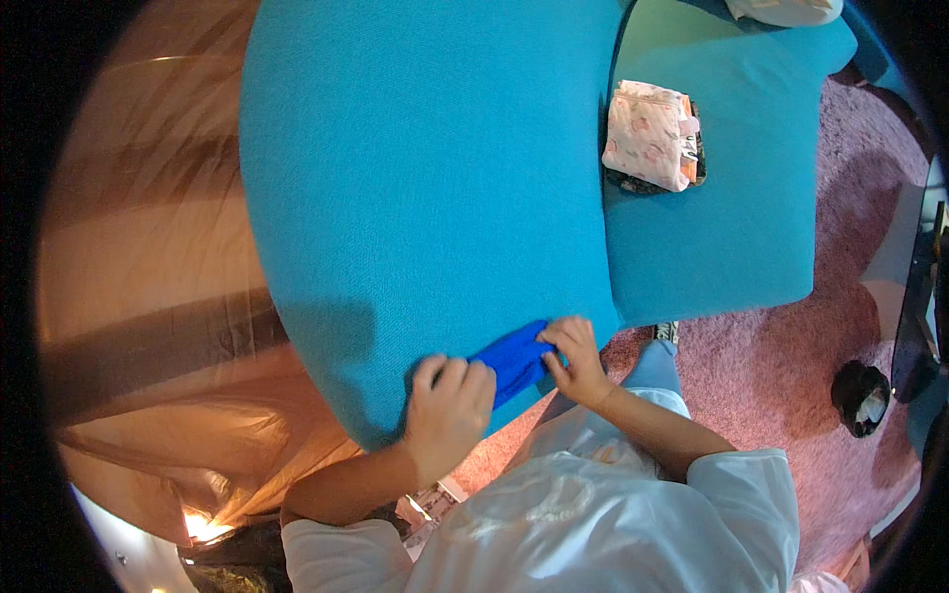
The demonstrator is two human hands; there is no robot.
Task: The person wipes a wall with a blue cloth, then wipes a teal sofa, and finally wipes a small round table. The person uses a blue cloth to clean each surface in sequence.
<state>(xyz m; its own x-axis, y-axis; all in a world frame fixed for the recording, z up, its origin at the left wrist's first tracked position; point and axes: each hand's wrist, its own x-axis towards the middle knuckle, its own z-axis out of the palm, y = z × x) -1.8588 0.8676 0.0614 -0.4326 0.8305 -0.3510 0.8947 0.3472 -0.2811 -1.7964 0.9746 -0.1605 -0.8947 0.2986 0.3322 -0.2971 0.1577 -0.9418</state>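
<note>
A bright blue folded cloth (pixel 513 362) lies at the near edge of a turquoise sofa seat (pixel 437 185), stretched between my two hands. My left hand (pixel 451 404) grips its left end with curled fingers, slightly blurred. At the opposite end, my right hand (pixel 578 359) pinches the cloth between thumb and fingers. Farther off, a pile of folded cloths (pixel 646 137) rests on the adjoining sofa section, a pale pink patterned one on top, with orange and dark cloth under it.
Sheer brown curtain (pixel 163 296) hangs along the left side. Pink carpet (pixel 749 370) covers the floor at right, where a black bag-lined bin (pixel 861 399) stands near a dark glossy piece of furniture (pixel 916 296). A pale object (pixel 789 9) sits on the sofa's far end.
</note>
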